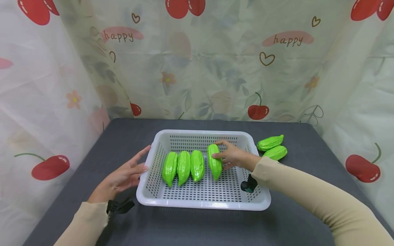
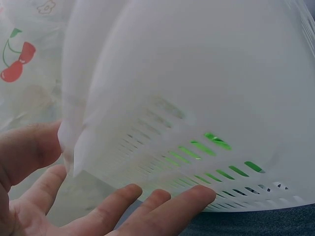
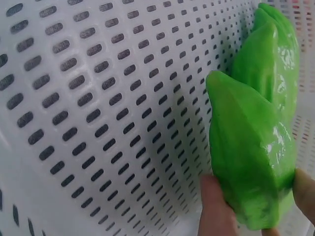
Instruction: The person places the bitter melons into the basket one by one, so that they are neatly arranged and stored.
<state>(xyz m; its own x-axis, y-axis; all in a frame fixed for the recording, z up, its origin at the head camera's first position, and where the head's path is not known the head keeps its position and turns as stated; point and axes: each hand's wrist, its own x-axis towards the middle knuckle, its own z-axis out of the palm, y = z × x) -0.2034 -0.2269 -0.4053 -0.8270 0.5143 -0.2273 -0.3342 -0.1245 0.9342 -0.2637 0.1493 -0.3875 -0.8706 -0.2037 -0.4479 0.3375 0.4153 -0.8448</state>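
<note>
A white perforated plastic basket (image 1: 203, 204) stands on the dark table. Three glossy green bitter melons (image 1: 184, 167) lie side by side in its left half. To the right of that row, my right hand (image 1: 232, 155) pinches another bitter melon (image 1: 214, 162) between thumb and fingers, inside the basket. The right wrist view shows this held bitter melon (image 3: 251, 152) close up, its tip over the perforated floor. At the basket's left side is my left hand (image 1: 126, 176), fingers extended along the outer wall, thumb by the rim (image 2: 69, 142).
Two more bitter melons (image 1: 272, 145) lie on the table (image 1: 295, 164) just beyond the basket's right side. A printed curtain (image 1: 203, 78) with cherries and hearts hangs behind the table and along both sides.
</note>
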